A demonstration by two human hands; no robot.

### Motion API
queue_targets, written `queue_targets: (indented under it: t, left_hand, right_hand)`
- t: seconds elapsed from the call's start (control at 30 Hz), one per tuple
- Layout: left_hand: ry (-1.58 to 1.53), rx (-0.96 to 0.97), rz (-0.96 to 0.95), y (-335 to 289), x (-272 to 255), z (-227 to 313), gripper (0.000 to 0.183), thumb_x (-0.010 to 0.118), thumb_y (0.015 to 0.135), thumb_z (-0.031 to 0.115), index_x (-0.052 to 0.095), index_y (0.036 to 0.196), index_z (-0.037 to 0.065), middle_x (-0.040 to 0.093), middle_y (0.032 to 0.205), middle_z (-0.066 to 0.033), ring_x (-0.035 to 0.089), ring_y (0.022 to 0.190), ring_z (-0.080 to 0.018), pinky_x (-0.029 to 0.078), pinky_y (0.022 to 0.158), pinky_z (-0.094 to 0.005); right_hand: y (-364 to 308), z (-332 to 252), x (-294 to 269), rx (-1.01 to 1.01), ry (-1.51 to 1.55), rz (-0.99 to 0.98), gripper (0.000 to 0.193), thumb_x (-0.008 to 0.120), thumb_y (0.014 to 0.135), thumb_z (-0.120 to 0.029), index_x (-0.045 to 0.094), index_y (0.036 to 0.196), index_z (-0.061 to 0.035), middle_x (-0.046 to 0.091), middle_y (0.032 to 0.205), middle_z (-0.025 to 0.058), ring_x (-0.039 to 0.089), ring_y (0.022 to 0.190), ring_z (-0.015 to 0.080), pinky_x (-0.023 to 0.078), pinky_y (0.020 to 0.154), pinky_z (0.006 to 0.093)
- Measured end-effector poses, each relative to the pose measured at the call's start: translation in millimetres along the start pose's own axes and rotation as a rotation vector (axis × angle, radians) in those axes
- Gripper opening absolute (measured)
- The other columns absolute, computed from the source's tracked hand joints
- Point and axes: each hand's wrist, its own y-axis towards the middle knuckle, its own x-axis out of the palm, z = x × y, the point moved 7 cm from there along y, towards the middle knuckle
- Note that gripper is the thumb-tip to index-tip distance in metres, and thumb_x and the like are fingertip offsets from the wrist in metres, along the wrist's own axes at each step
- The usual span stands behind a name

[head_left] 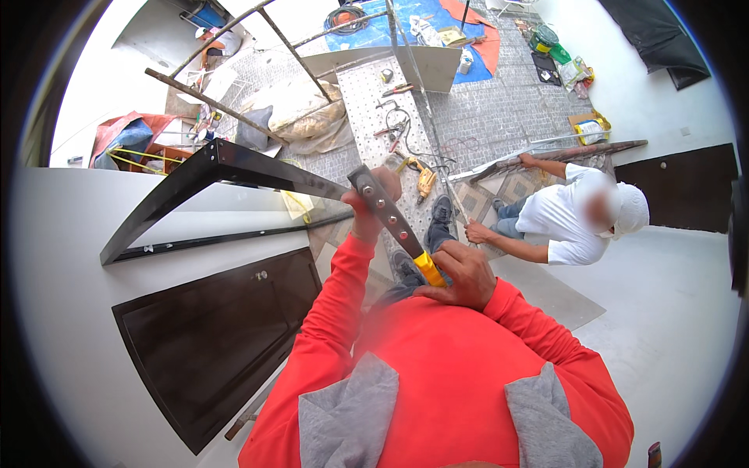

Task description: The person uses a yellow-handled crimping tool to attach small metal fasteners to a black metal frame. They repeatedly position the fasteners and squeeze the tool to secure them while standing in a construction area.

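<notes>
The left hand (365, 221) grips a black bar (388, 212) beside a black frame (212, 161); the right hand (468, 273) is closed on its yellow end (429, 269); a drill (426, 182) lies beyond.

Bright light, washed-out upper left, bowed edges, black fisheye rim.

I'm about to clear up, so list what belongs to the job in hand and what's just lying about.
Job in hand:
black bar, held in left hand and right hand
drill, possibly, lying nearby

Lying about, apparently:
black coil
blue sheet
beige sheeting
</notes>
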Motion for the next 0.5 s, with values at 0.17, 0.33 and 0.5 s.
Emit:
queue_targets:
  t: [0.17,0.33,0.5]
  left_hand:
    - [0.023,-0.014,0.004,1,-4,-4,0.098,0.031,0.061,0.107,0.044,0.07,0.011,0.04,0.061,0.0014,0.036,0.056,-0.0101,0.026,0.051,-0.0272]
    - [0.032,-0.013,-0.026,1,-3,-4,0.096,0.029,0.064,0.106,0.042,0.07,0.011,0.04,0.061,0.0014,0.036,0.056,-0.0101,0.026,0.051,-0.0265]
    - [0.01,-0.036,-0.017,-4,-4,-3,0.095,0.028,0.067,0.105,0.042,0.07,0.011,0.04,0.061,0.0015,0.036,0.056,-0.0101,0.026,0.052,-0.0262]
  right_hand:
    - [3,6,3,0.026,0.015,-0.032,0.051,0.087,0.074,-0.045,0.06,0.087,-0.0033,0.053,0.077,0.009,0.06,0.066,0.0285,0.048,0.057,0.0397]
    - [4,8,6,0.019,0.008,-0.03,0.051,0.087,0.074,-0.045,0.061,0.088,-0.004,0.054,0.078,0.0092,0.061,0.068,0.0292,0.048,0.058,0.0398]
    - [3,8,11,0.012,0.017,-0.046,0.05,0.086,0.075,-0.045,0.061,0.09,-0.0044,0.055,0.08,0.0093,0.062,0.07,0.0297,0.049,0.059,0.0395]
